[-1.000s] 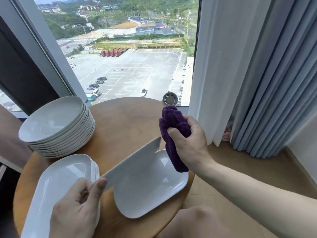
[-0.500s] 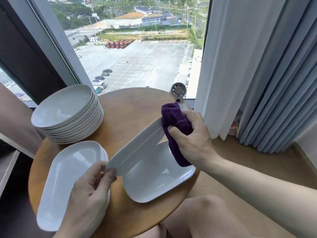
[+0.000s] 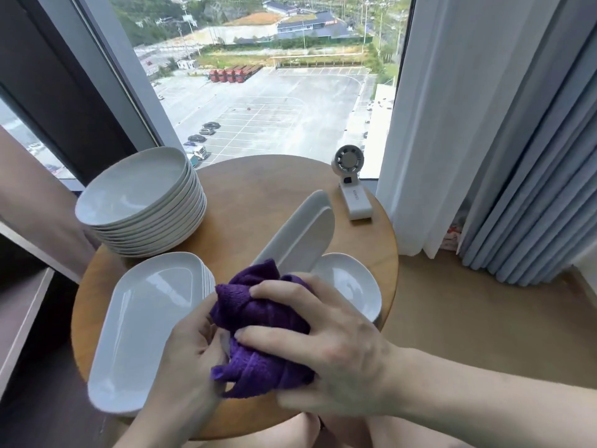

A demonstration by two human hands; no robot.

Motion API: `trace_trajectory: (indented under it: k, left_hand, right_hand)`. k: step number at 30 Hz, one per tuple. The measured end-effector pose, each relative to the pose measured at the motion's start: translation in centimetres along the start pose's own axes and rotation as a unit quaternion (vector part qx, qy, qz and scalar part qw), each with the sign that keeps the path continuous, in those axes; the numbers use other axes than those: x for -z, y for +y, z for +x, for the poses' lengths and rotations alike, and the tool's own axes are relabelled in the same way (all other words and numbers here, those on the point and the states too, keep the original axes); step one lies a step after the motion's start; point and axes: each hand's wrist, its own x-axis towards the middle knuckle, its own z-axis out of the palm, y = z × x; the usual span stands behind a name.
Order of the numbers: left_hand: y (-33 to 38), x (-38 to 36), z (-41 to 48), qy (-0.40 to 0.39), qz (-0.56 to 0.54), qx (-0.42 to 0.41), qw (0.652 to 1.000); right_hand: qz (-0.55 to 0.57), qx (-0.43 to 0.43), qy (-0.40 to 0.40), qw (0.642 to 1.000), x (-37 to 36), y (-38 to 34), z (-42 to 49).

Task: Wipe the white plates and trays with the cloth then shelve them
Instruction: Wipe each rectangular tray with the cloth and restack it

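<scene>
Head view looks down on our two hands working over a round wooden table (image 3: 258,195) by a window (image 3: 274,101). Our left hand (image 3: 190,360) grips the near end of a white tray (image 3: 298,234). We hold it tilted on edge above the table, with its far end pointing up and away toward the window. Our right hand (image 3: 326,354) clutches a purple cloth (image 3: 258,308), fingers curled over it. It presses the bunched cloth round the near part of the tray, so that end is mostly hidden. Only a sliver of white shows between the hands.

Below the raised tray, on the right side of the table, a lone tray (image 3: 350,286) lies flat. A stack of trays (image 3: 145,324) sits at the table's near-left edge. Just behind it stands a stack of plates (image 3: 139,195), round and white. We cannot tell whether the two stacks touch. A small white fan (image 3: 350,189) stands at the far right of the table, near a pale curtain (image 3: 484,124) that hangs to the floor.
</scene>
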Motion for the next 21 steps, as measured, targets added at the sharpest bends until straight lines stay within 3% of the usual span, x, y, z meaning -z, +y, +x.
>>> trace_trajectory:
  k: [3, 9, 15, 21]
  left_hand:
    - [-0.4, 0.7, 0.3, -0.017, 0.022, -0.007, 1.0]
    - [-0.5, 0.9, 0.3, -0.033, -0.033, 0.049, 0.998]
    - [0.0, 0.6, 0.3, -0.063, -0.159, 0.11, 0.979]
    - [-0.6, 1.4, 1.1, -0.022, -0.186, 0.138, 0.973]
  right_hand:
    - [-0.007, -0.019, 0.044, 0.999, 0.6, 1.2, 0.7]
    - [0.079, -0.254, 0.157, 0.951, 2.3, 5.3, 1.3]
    - [0.086, -0.349, 0.163, 0.919, 2.8, 6.9, 1.2]
    - [0.088, -0.391, 0.118, 0.908, 2.2, 6.9, 0.9]
